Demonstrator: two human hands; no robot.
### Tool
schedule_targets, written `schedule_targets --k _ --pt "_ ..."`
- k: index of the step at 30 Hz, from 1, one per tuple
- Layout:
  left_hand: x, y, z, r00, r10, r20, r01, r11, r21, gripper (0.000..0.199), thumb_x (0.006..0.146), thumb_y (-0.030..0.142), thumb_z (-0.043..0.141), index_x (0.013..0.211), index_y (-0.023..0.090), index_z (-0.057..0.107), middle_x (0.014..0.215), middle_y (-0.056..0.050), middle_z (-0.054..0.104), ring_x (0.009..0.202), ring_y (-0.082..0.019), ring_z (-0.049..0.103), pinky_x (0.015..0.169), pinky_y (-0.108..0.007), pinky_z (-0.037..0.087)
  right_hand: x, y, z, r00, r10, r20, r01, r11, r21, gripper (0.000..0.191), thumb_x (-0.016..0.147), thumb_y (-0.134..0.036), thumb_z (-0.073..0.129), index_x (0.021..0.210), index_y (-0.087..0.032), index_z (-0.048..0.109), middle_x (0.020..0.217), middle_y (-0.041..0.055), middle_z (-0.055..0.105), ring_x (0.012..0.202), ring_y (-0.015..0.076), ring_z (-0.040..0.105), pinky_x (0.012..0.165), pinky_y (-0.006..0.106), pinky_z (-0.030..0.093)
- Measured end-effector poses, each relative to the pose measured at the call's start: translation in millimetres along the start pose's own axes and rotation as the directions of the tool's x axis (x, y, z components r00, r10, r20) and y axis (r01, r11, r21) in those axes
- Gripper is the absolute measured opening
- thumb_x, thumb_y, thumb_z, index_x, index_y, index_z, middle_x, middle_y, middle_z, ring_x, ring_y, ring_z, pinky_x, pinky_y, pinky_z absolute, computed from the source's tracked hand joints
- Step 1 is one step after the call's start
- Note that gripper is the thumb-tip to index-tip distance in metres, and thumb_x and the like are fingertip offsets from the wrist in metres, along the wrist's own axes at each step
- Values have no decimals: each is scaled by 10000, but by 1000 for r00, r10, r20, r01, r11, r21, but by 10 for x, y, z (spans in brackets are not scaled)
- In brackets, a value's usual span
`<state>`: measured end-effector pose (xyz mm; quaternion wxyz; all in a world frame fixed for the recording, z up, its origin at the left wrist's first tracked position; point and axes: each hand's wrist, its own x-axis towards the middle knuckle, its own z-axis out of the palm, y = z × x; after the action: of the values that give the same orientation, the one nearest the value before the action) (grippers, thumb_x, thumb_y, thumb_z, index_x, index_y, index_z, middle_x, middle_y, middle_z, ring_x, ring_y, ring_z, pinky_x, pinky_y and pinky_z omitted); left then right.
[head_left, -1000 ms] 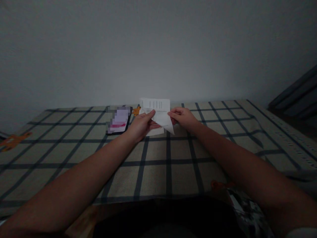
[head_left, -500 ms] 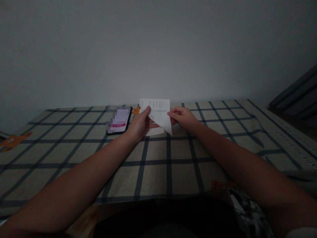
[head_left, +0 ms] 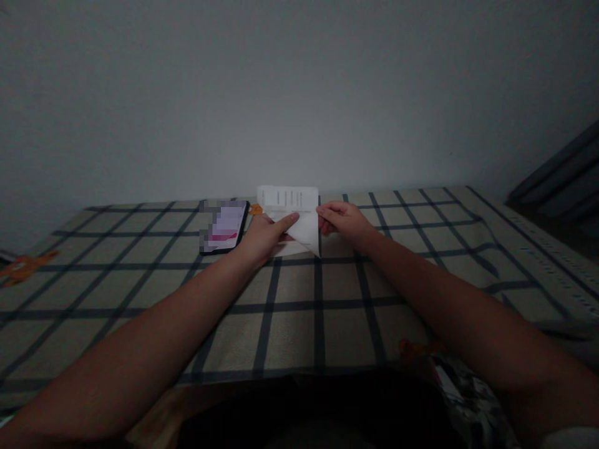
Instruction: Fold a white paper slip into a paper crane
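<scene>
A folded white sheet of paper [head_left: 304,226] with faint printed lines is held up over the table's far side. My left hand [head_left: 265,237] grips it from the left, its thumb lying across the front and its other fingers partly hidden behind. At the paper's right edge, my right hand [head_left: 344,218] has thumb and forefinger pinched together on the sheet. One corner of the paper points down to a tip near its lower right. Just left of my left hand lies a phone [head_left: 229,227] with a lit screen, partly blurred.
A checked cloth [head_left: 294,330] with dark stripes covers the table. Behind it rises a plain grey wall [head_left: 299,93]. Dark striped fabric [head_left: 561,174] is at the far right, and a shiny crinkled item [head_left: 472,399] lies below the near edge.
My left thumb has slid rightward and down across the paper. The sheet has shifted slightly left, and its loose lower flap lies closer in. My right hand has barely moved.
</scene>
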<state>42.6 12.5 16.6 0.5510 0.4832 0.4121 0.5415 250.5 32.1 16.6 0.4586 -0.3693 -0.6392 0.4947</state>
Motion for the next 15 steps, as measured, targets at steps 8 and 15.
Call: schedule_targets --k 8,15 --pt "-6 -8 21 998 -48 51 53 995 -85 345 764 245 853 1087 158 774 1157 -127 795 897 -229 760 693 -301 630 -4 -62 13 996 50 -75 -52 998 -26 209 913 -287 688 748 -171 635 643 -12 648 570 90 590 588 228 491" --pt "52 27 -11 999 -13 -53 9 997 -71 243 814 351 843 847 124 764 918 -89 786 752 -133 702 687 -222 591 31 -58 -29 988 64 -138 -73 996 -59 222 949 -233 663 738 -186 613 634 -11 643 573 96 600 584 231 512"
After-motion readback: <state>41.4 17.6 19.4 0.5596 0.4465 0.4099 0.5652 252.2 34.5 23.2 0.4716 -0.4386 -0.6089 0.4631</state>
